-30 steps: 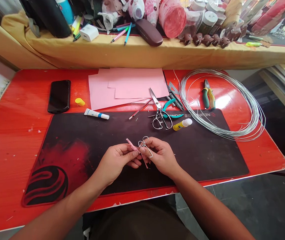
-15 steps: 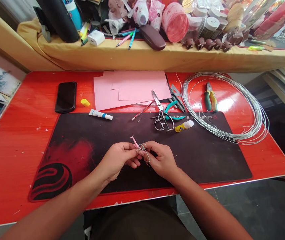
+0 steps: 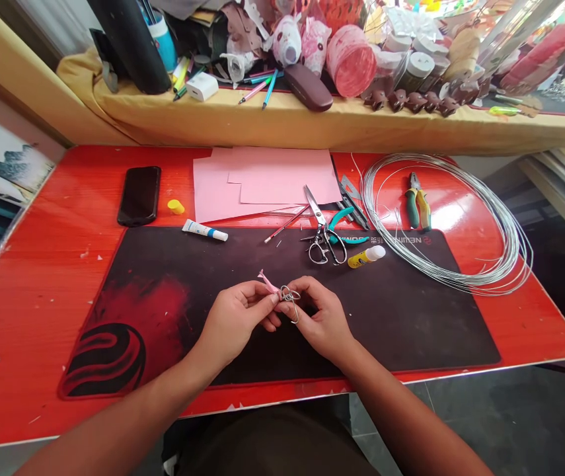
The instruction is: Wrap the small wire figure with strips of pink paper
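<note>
My left hand (image 3: pixel 235 317) and my right hand (image 3: pixel 319 317) meet over the middle of the black desk mat (image 3: pixel 411 317). Together they pinch a small bent wire piece (image 3: pixel 289 299) with silver loops. A thin pink paper strip (image 3: pixel 268 281) sticks out up and to the left from between the fingertips, at the left hand's thumb. Both hands have fingers closed round this small piece, held just above the mat.
On the red table (image 3: pixel 39 277) lie a black phone (image 3: pixel 139 195), a yellow cap (image 3: pixel 176 207), a glue tube (image 3: pixel 205 231), pink paper sheets (image 3: pixel 262 178), scissors (image 3: pixel 322 231), a glue stick (image 3: pixel 366 256), a wire coil (image 3: pixel 460 218) and pliers (image 3: pixel 417 201). A cluttered shelf (image 3: pixel 312 112) runs behind.
The hands have turned the wire piece slightly, and the pink strip now points more to the upper left. The view has shifted a little down and right.
</note>
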Tool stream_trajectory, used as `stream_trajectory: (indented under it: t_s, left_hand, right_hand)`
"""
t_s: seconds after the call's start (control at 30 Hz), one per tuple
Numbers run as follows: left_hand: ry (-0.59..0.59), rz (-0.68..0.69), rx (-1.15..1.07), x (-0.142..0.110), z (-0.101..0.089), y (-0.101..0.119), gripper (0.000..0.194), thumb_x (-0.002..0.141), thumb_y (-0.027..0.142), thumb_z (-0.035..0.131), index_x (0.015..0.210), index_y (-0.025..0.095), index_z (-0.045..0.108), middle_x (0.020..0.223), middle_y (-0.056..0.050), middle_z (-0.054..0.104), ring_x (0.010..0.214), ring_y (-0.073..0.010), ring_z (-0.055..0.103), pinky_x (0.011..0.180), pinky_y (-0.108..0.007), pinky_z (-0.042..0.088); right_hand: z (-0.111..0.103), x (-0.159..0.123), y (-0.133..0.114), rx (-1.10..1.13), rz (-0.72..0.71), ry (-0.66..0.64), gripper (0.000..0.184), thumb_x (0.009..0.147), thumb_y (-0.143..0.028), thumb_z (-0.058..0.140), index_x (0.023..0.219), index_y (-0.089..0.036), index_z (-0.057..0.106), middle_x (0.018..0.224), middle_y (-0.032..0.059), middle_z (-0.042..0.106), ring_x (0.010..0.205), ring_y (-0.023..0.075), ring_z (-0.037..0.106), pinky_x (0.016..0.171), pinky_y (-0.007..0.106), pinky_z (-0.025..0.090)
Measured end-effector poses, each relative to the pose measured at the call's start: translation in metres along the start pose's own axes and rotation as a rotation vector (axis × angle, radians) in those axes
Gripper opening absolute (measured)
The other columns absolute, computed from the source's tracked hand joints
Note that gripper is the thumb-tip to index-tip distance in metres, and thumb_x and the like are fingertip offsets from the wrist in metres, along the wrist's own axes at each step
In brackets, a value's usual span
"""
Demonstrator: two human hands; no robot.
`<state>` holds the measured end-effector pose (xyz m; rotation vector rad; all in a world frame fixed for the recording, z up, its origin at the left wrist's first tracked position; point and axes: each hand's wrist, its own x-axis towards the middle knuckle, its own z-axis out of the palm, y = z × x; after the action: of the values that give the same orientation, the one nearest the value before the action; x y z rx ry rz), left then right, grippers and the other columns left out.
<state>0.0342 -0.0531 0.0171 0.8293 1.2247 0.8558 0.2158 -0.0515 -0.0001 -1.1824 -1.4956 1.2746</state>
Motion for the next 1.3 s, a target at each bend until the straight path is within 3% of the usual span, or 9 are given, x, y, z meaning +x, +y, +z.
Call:
stream_trajectory:
  t_s: [0.2, 0.6, 0.93, 1.07, 1.3]
  left_hand:
    - [0.019, 0.058, 0.035, -0.006, 0.004, 0.007, 0.028, 0.082, 0.043, 0.082, 0.087, 0.016, 0.076, 0.074, -0.004, 0.076, 0.058, -0.0167, 0.069, 0.057, -0.030, 0.062]
    - [0.141, 0.162, 0.202, -0.005, 0.006, -0.001, 0.020, 0.085, 0.039, 0.078, 0.087, 0.020, 0.077, 0.086, -0.004, 0.078, 0.068, -0.0186, 0.074, 0.065, -0.031, 0.066]
    - [0.043, -0.073, -0.054, 0.006, 0.003, -0.003, 0.026, 0.076, 0.038, 0.087, 0.079, 0.016, 0.074, 0.069, -0.001, 0.070, 0.058, -0.0147, 0.067, 0.053, -0.025, 0.058]
    - [-0.011, -0.050, -0.018, 0.007, -0.001, -0.003, 0.025, 0.078, 0.038, 0.088, 0.081, 0.016, 0.076, 0.074, -0.002, 0.072, 0.062, -0.0143, 0.068, 0.058, -0.025, 0.060]
    - [-0.135, -0.093, -0.279, 0.007, -0.013, -0.003, 0.033, 0.078, 0.040, 0.092, 0.099, 0.016, 0.083, 0.090, -0.007, 0.077, 0.066, -0.0118, 0.066, 0.055, -0.020, 0.054]
  right_hand:
    - [-0.002, 0.003, -0.003, -0.031, -0.022, -0.003, 0.015, 0.098, -0.037, 0.070, 0.092, -0.023, 0.069, 0.084, 0.0032, 0.070, 0.075, 0.0196, 0.064, 0.071, 0.032, 0.052]
    - [-0.001, 0.006, -0.003, -0.193, -0.043, 0.008, 0.011, 0.098, -0.027, 0.065, 0.088, -0.022, 0.066, 0.076, 0.0004, 0.063, 0.066, 0.0169, 0.056, 0.065, 0.029, 0.045]
    - [0.001, 0.006, 0.000, -0.285, -0.114, -0.012, 0.010, 0.093, -0.020, 0.062, 0.083, -0.022, 0.060, 0.072, -0.0010, 0.059, 0.063, 0.0156, 0.053, 0.063, 0.027, 0.044]
    - [0.001, 0.005, 0.002, -0.250, -0.083, -0.011, 0.007, 0.091, -0.020, 0.061, 0.085, -0.021, 0.062, 0.073, -0.0009, 0.061, 0.062, 0.0147, 0.054, 0.061, 0.026, 0.044]
    - [-0.004, 0.006, -0.006, -0.036, 0.044, -0.087, 0.014, 0.093, -0.029, 0.066, 0.083, -0.020, 0.065, 0.071, -0.0020, 0.059, 0.061, 0.0130, 0.052, 0.060, 0.024, 0.045]
